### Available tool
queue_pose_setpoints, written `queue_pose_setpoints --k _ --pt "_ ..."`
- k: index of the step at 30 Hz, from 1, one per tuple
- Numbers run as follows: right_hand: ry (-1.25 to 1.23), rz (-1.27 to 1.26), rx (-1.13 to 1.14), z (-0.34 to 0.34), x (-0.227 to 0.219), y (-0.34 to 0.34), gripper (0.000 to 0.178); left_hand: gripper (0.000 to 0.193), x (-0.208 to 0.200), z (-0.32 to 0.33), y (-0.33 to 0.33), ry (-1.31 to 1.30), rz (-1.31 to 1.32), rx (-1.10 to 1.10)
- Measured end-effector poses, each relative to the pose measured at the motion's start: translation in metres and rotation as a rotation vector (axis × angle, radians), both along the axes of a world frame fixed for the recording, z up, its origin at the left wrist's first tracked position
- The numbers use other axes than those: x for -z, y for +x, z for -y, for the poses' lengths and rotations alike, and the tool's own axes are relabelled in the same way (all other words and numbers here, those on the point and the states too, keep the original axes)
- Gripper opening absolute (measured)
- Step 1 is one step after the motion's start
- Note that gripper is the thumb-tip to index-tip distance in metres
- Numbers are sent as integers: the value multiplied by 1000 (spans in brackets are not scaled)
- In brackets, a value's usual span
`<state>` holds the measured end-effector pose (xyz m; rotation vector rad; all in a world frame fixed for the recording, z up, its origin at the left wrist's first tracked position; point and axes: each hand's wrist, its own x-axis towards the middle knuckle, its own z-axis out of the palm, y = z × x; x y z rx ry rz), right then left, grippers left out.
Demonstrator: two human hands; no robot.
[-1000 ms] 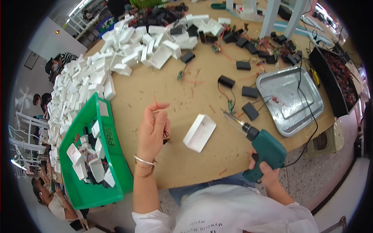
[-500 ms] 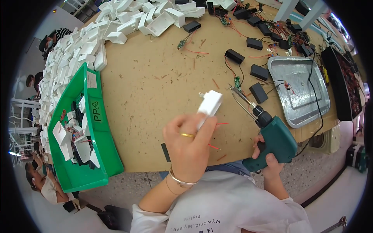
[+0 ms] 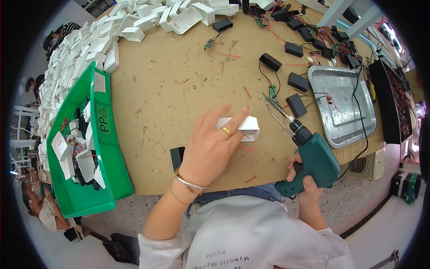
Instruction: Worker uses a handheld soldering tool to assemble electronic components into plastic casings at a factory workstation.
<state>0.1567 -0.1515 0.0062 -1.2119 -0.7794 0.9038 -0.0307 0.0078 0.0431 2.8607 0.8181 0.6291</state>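
Brown work surface (image 3: 152,112), strewn with dark specks and a few reddish-brown slivers (image 3: 247,92). Far left, well apart from the left hand, a co-worker (image 3: 50,217) in a pale top. Nearer, still left of that hand: green bin (image 3: 117,157) with white shells, dark parts and wires inside. Beyond the same hand, up and to the left, a long heap of white casings (image 3: 94,42).

Just left of the left hand, a black block (image 3: 175,156), partly covered by it. Left hand (image 3: 210,150): back uppermost, about half open, fingers spread and lightly bent, tips blurred; gold ring (image 3: 226,131), silver bangle (image 3: 190,184) at the wrist. Its fingers cross the left part of a white case (image 3: 251,123), whose right end juts past them. Cannot tell whether they grip it or only rest on it. Red wire (image 3: 247,148) just below the case.

Right hand (image 3: 311,190): fingers curled firmly round the handle of a green soldering gun (image 3: 317,157); tip points up and left of that hand, near a small circuit board (image 3: 272,91). Above the right hand, black blocks with leads (image 3: 296,105). Up and right of it, metal tray (image 3: 347,127); farther right, black box of reddish parts (image 3: 380,89).
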Motion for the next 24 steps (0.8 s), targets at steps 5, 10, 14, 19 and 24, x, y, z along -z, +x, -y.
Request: queue_pose_setpoints --k 5,10,14,19,24 --pt "48 -19 -26 1 3 2 57 21 14 8 2 -174 289 -148" --pt "45 -24 -28 -1 3 1 57 30 18 12 6 -175 511 -199" --pt "38 2 -6 0 2 0 58 24 5 15 -4 66 482 -121" --pt "-14 15 56 -1 -1 -2 61 13 4 12 -4 -572 787 -297" --pt "-10 17 39 -2 -1 -3 60 14 -5 -9 -7 -133 433 -48"
